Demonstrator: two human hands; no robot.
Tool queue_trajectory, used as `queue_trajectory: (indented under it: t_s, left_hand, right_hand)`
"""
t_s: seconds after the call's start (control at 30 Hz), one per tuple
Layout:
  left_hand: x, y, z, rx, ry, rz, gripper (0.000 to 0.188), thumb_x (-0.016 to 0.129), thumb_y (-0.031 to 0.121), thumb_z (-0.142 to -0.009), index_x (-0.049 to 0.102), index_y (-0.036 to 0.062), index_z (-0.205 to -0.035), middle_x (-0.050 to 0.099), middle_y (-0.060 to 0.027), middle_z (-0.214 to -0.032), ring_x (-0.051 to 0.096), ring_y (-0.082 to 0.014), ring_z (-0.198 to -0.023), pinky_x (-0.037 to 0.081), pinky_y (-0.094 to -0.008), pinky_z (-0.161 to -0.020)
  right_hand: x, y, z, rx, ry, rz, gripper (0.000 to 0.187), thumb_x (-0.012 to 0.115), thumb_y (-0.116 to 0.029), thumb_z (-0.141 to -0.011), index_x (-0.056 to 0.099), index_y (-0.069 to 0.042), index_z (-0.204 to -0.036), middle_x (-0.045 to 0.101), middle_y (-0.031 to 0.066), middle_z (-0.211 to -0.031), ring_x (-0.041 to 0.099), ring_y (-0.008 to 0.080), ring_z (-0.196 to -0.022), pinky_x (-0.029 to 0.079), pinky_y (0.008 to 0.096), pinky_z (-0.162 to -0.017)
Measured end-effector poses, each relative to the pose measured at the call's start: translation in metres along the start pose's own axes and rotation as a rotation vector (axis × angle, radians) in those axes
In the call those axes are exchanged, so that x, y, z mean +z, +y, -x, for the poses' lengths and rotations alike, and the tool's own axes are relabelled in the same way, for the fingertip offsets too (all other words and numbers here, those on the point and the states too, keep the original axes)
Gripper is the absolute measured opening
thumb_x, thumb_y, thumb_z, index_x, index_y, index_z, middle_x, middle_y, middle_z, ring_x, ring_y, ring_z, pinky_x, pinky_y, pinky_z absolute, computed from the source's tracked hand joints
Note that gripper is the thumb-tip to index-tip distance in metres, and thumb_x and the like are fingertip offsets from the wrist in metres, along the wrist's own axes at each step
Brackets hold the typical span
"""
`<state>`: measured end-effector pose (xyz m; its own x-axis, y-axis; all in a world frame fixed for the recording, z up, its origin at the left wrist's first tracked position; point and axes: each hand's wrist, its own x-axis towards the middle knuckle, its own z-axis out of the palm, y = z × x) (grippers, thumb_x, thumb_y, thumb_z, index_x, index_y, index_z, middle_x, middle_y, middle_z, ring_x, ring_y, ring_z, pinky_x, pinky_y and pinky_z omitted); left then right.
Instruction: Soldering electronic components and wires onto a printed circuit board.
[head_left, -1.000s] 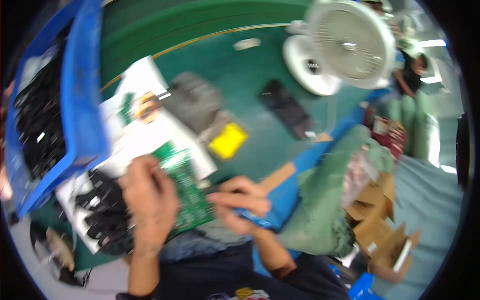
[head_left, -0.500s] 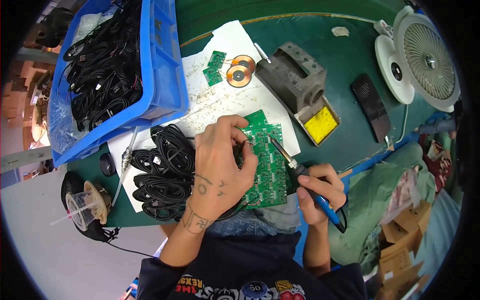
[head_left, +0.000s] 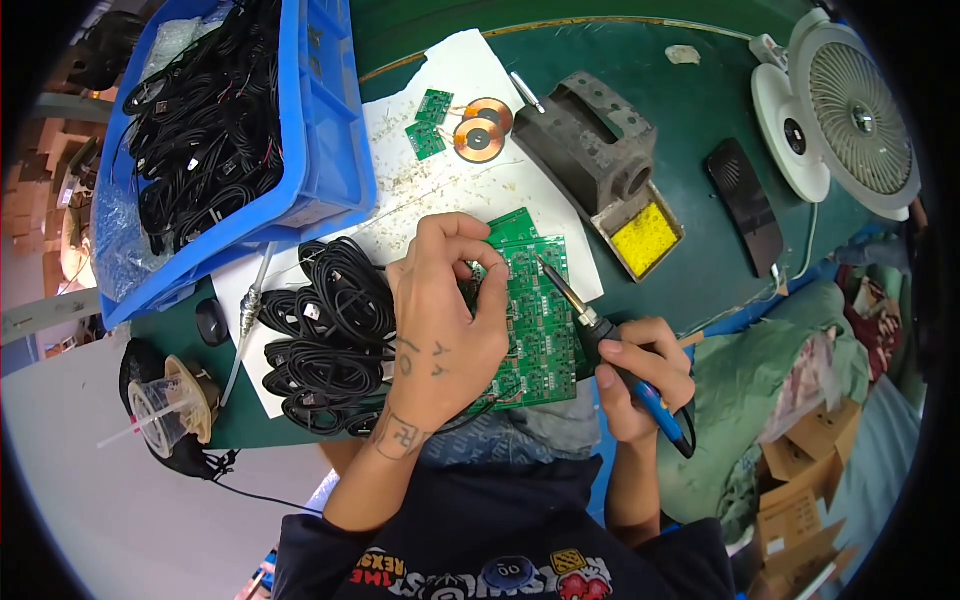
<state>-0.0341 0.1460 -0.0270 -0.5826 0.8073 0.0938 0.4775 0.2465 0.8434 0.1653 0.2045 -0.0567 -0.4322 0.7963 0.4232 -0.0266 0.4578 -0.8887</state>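
A panel of green circuit boards (head_left: 540, 335) lies at the table's front edge, over another green board (head_left: 513, 225). My left hand (head_left: 450, 300) rests across its left side, thumb and fingers closed in a pinch over the boards; what they hold is hidden. In my right hand (head_left: 645, 375) is a soldering iron (head_left: 572, 300) with a black and blue handle. Its tip points at the panel's upper part; whether it touches cannot be told. Bundles of coiled black cable (head_left: 335, 340) lie left of my left hand, and a cable passes under that hand to the panel's lower edge.
A blue crate (head_left: 330, 165) full of black cables stands at the left. Beyond the panel are copper coils (head_left: 479, 139) with small green boards, on white paper (head_left: 460, 70). A metal iron stand (head_left: 590, 130) holds a yellow sponge (head_left: 647, 245). Rightward lie a black phone (head_left: 745, 205) and a fan (head_left: 855, 115).
The iron's tip has shifted slightly up and left over the panel. My left fingers have drawn in a little closer together. The whole view has moved slightly.
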Motion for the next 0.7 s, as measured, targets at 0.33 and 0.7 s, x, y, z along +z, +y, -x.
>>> queue_trajectory:
  t_s: [0.33,0.7]
  left_hand:
    - [-0.006,0.01,0.0,-0.045,-0.045,0.025,0.036,0.069,-0.006,-0.08,0.053,0.0048,-0.111,0.067,-0.0008,-0.085,0.054,-0.0148,-0.076,0.046,-0.0276,-0.081]
    - [0.006,0.01,-0.001,0.099,0.035,-0.248,0.039,0.072,-0.001,-0.078,0.059,0.008,-0.113,0.066,0.0012,-0.079,0.056,-0.0143,-0.073,0.043,-0.0282,-0.085]
  right_hand:
    - [-0.002,-0.002,0.0,0.006,-0.008,-0.005,0.031,0.076,-0.001,-0.072,0.081,-0.003,-0.102,0.064,0.0096,-0.086,0.05,0.0159,-0.063,0.039,0.0255,-0.056]
    - [-0.003,-0.003,-0.001,0.003,-0.014,-0.019,0.03,0.076,0.0,-0.074,0.081,-0.002,-0.103,0.065,0.01,-0.088,0.051,0.0161,-0.064,0.041,0.0254,-0.057]
